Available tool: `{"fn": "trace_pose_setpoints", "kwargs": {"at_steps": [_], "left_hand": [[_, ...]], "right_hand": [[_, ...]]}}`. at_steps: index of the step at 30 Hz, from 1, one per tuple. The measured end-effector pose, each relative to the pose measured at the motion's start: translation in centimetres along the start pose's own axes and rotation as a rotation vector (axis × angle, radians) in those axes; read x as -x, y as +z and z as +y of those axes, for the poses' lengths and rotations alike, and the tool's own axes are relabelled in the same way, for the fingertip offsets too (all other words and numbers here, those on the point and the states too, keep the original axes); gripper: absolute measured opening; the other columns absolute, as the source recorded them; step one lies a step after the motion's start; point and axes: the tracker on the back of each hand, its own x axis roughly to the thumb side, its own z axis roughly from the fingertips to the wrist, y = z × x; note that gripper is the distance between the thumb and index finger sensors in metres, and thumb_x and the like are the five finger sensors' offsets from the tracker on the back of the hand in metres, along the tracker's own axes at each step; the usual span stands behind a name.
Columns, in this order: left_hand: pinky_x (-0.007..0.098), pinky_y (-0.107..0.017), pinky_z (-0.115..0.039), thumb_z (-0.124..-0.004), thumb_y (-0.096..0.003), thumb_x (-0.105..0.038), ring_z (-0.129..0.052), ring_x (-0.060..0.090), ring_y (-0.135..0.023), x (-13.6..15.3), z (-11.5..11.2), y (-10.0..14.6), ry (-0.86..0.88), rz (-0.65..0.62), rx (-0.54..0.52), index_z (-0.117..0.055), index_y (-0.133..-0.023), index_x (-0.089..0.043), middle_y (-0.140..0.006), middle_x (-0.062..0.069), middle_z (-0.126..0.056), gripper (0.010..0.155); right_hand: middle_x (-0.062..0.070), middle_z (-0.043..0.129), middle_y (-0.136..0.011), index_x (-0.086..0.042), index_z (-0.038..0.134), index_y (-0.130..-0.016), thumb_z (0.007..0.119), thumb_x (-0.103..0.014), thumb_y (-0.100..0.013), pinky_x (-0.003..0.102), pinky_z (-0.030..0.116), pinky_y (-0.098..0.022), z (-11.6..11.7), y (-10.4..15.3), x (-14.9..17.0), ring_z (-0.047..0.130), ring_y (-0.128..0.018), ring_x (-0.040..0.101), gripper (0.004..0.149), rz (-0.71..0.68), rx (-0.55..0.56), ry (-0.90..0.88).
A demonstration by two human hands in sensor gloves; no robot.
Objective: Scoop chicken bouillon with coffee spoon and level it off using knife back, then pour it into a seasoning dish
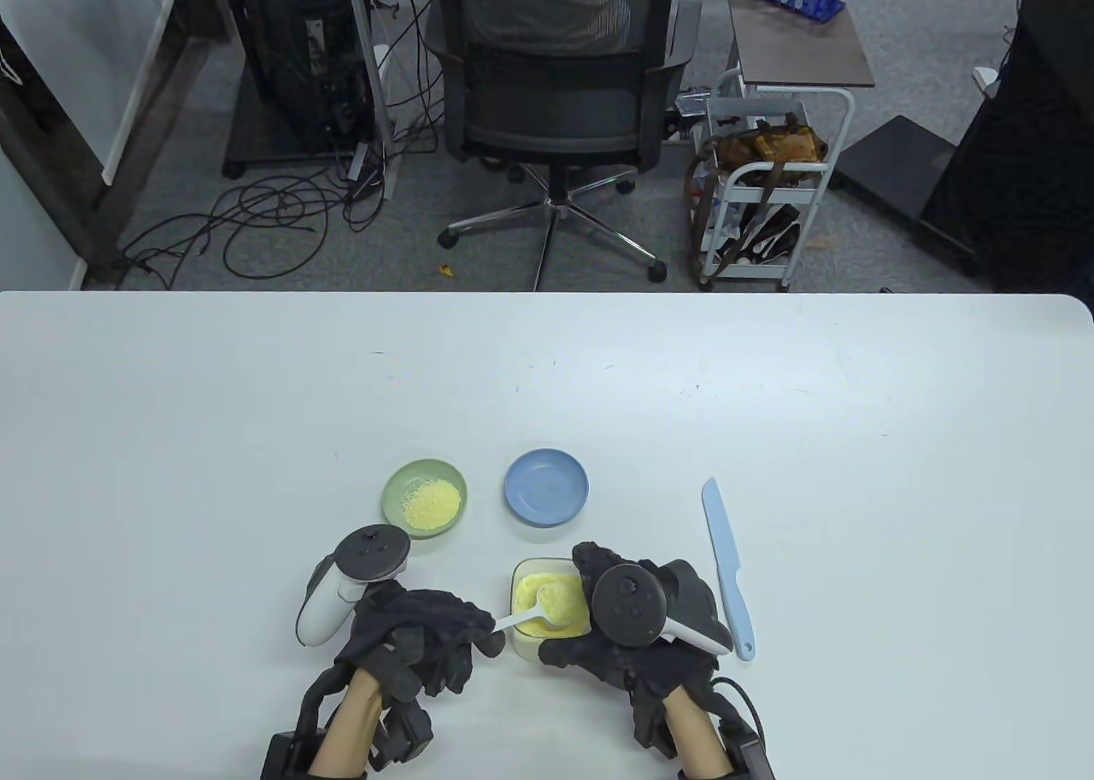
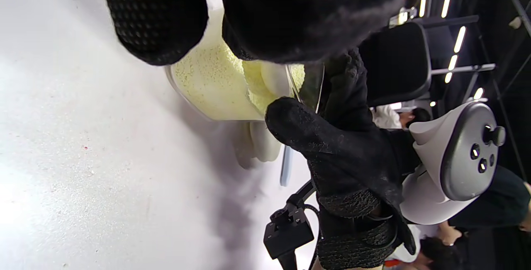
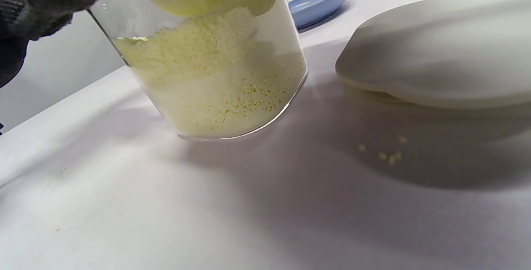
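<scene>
The left hand [image 1: 419, 635] pinched the coffee spoon [image 1: 537, 612], bowl heaped in the bouillon jar [image 1: 551, 606] the right hand [image 1: 637, 635] gripped; the knife [image 1: 728, 568] lay lengthwise just right, nearest it.

Left hand [image 1: 419, 635] at the table view's 6 o'clock edge, fingers curled in a pinch, tips pointing toward 3 o'clock, right hand [image 1: 632, 618] just beside it toward 3 o'clock, fingers curved in a grip, forearms entering from 6 o'clock
</scene>
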Motion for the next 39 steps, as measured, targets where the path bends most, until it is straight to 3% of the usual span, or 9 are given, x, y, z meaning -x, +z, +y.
{"fn": "trace_pose_setpoints", "kwargs": {"at_steps": [9,15,18,21,26,28,33,39], "left_hand": [[0.034,-0.034,-0.083,-0.071,-0.0521,-0.032,-0.087,-0.002,0.004,2.2,-0.5,0.8,0.171,-0.173,-0.006,-0.080,-0.077,0.009,-0.020,0.003,-0.098,0.049],[0.034,-0.034,-0.083,-0.071,-0.0521,-0.032,-0.088,-0.002,0.004,2.8,-0.3,1.0,0.205,-0.197,0.001,-0.080,-0.077,0.010,-0.020,0.004,-0.098,0.049],[0.034,-0.034,-0.083,-0.071,-0.0521,-0.032,-0.088,-0.002,0.004,2.8,-0.2,1.3,0.211,-0.222,-0.010,-0.080,-0.077,0.009,-0.021,0.004,-0.098,0.049],[0.034,-0.034,-0.083,-0.071,-0.0520,-0.032,-0.088,-0.002,0.004,2.9,0.0,1.5,0.222,-0.241,-0.022,-0.080,-0.077,0.009,-0.021,0.004,-0.098,0.049],[0.034,-0.034,-0.083,-0.071,-0.0519,-0.032,-0.088,-0.001,0.004,3.0,0.0,1.6,0.224,-0.246,-0.030,-0.080,-0.077,0.009,-0.021,0.004,-0.098,0.049],[0.034,-0.034,-0.083,-0.071,-0.0520,-0.032,-0.088,-0.001,0.004,3.0,-0.1,1.6,0.218,-0.242,-0.030,-0.080,-0.077,0.009,-0.021,0.004,-0.098,0.049],[0.035,-0.034,-0.083,-0.071,-0.0519,-0.032,-0.088,-0.001,0.004,3.0,-0.2,1.5,0.198,-0.235,-0.033,-0.080,-0.077,0.009,-0.021,0.005,-0.098,0.049],[0.035,-0.034,-0.083,-0.071,-0.0517,-0.032,-0.088,-0.001,0.004,3.1,-0.3,1.4,0.190,-0.237,-0.023,-0.080,-0.077,0.010,-0.021,0.005,-0.098,0.049]], "right_hand": [[0.036,0.021,-0.103,0.000,0.003,-0.098,0.077,-0.058,-0.045,0.077,0.019,-0.063,0.0,-0.1,0.0,0.037,-0.093,0.059,0.108,0.011,-0.009,0.000],[0.036,0.018,-0.104,-0.003,0.002,-0.099,0.076,-0.058,-0.045,0.077,0.016,-0.063,-0.1,0.0,0.1,0.034,-0.093,0.060,0.106,0.025,-0.023,0.019],[0.037,0.011,-0.104,-0.001,-0.001,-0.099,0.073,-0.059,-0.047,0.077,0.014,-0.062,-0.7,1.0,0.3,0.030,-0.094,0.061,0.107,0.021,-0.033,0.039],[0.036,0.016,-0.105,0.000,0.005,-0.100,0.072,-0.058,-0.048,0.077,0.015,-0.063,-2.0,2.6,1.1,0.033,-0.094,0.061,0.102,0.045,0.033,0.048],[0.035,0.035,-0.104,-0.001,0.024,-0.103,0.072,-0.045,-0.050,0.076,0.020,-0.065,-4.7,6.0,4.6,0.045,-0.092,0.058,0.084,0.270,0.252,0.060],[0.033,0.048,-0.101,-0.001,0.036,-0.102,0.073,-0.038,-0.050,0.075,0.025,-0.066,-5.6,7.3,7.2,0.057,-0.086,0.055,0.074,0.456,0.343,0.070],[0.029,0.057,-0.093,-0.002,0.042,-0.100,0.072,-0.035,-0.051,0.072,0.027,-0.067,-4.4,7.4,11.0,0.064,-0.076,0.047,0.066,0.671,0.242,0.068],[0.026,0.071,-0.084,-0.001,0.056,-0.094,0.072,-0.037,-0.050,0.069,0.042,-0.064,-2.1,6.0,12.5,0.077,-0.062,0.040,0.060,0.714,0.152,0.152]]}}
